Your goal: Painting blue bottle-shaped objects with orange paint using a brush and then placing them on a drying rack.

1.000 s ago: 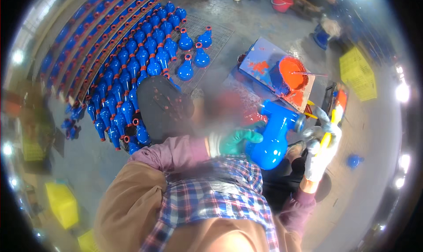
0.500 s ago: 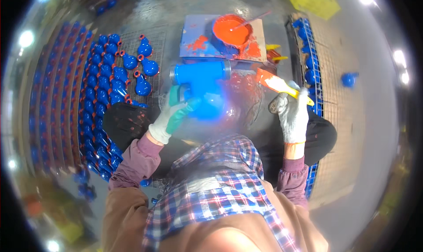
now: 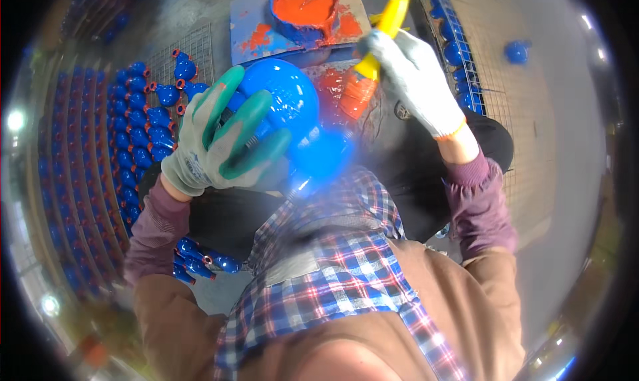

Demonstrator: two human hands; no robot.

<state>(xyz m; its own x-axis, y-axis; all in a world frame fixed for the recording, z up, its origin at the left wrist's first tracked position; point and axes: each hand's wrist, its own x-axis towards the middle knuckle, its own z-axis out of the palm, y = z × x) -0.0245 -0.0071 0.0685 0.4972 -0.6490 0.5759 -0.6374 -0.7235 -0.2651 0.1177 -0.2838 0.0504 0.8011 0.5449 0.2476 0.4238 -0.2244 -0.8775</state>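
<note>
I've turned the blue fitting (image 3: 283, 91) over, so its round bulb now faces away from me where the threaded crosspiece was, and my left hand (image 3: 216, 138) has its fingers spread along the side. My right hand (image 3: 409, 71) has moved farther forward, the brush (image 3: 367, 66) swung round with its orange bristles toward me.

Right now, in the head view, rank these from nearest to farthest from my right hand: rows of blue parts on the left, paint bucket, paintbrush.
1. Paintbrush: held in your right hand, bristles angled down and left.
2. Paint bucket: ahead and left of that hand.
3. Rows of blue parts: far left, beyond your left hand.
</note>
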